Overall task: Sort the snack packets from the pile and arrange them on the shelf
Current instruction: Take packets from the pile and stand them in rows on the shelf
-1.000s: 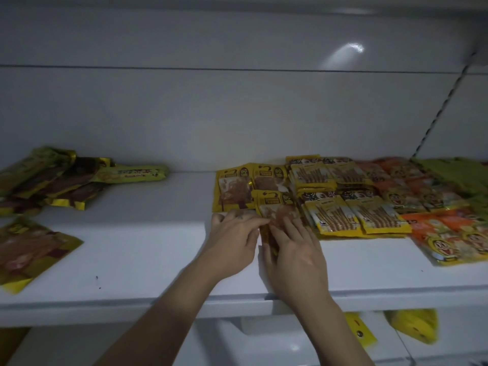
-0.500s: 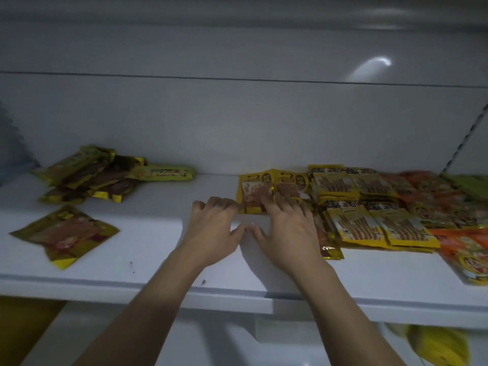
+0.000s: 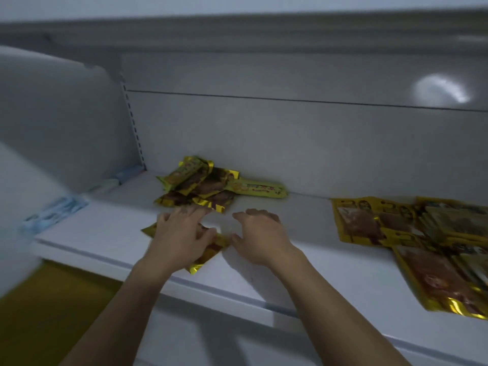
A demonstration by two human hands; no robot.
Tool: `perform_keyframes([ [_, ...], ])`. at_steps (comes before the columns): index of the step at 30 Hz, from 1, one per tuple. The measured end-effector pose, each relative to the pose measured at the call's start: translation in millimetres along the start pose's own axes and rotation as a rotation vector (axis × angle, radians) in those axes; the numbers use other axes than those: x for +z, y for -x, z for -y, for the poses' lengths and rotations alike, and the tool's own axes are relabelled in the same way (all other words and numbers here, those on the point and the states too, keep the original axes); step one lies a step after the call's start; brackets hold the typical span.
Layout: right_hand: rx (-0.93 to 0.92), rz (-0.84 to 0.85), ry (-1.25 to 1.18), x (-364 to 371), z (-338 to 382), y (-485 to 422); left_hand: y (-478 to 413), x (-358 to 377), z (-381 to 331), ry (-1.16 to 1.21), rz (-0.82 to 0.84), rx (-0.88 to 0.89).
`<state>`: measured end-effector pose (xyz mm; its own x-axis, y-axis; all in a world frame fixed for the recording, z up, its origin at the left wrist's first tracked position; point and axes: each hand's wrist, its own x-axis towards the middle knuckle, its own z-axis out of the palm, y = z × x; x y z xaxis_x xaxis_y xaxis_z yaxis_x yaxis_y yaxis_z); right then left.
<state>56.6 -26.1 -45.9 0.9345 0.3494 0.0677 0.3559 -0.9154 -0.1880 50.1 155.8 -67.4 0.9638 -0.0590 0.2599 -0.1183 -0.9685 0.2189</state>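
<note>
One packet (image 3: 212,248) lies under the left hand (image 3: 179,233), near the shelf (image 3: 237,285) front edge.

shelf (image 3: 303,276): white
pile (image 3: 208,187): yellow-gold and brown packets
single packet (image 3: 211,249): gold-edged, reddish brown
arranged packets (image 3: 412,233): yellow, brown print

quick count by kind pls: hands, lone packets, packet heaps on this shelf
hands: 2, left hand and right hand
lone gold packet under the left hand: 1
jumbled packet pile: 1
sorted packet spread: 1
total: 5
packets inside the heaps overlap too much to count
</note>
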Motion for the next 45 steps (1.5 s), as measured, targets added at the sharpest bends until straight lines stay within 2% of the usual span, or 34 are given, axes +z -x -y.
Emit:
perform_keyframes([
  [5,-0.013,0.042,-0.024,20,48,-25,4,-6,57,0.008,-0.013,-0.115],
  [10,-0.013,0.124,0.041,32,68,-38,11,-5,74,-0.013,0.076,-0.05],
  [16,0.106,-0.044,-0.081,46,73,-25,4,6,79,0.068,0.084,0.071],
  [21,0.291,-0.106,-0.251,43,65,-12,-3,5,72,0.038,0.212,0.153],
  [24,0.417,-0.142,-0.305,38,47,4,-4,-2,50,-0.051,0.145,0.14],
  [27,0.51,-0.192,-0.315,32,26,24,5,-3,11,0.062,0.07,0.15],
  [31,0.562,-0.288,-0.422,27,-3,55,17,11,-42,0.157,0.14,0.189],
  [36,0.608,-0.51,-0.541,13,-43,91,25,23,-103,0.226,0.19,0.262],
  [38,0.631,-0.586,-0.621,8,-61,106,27,26,-125,0.307,0.204,0.264],
  [42,0.662,-0.702,-0.677,-1,-93,132,31,31,-170,0.646,0.231,0.213],
  [45,0.656,-0.762,-0.686,-7,-113,147,33,41,-199,0.78,0.216,0.168],
])
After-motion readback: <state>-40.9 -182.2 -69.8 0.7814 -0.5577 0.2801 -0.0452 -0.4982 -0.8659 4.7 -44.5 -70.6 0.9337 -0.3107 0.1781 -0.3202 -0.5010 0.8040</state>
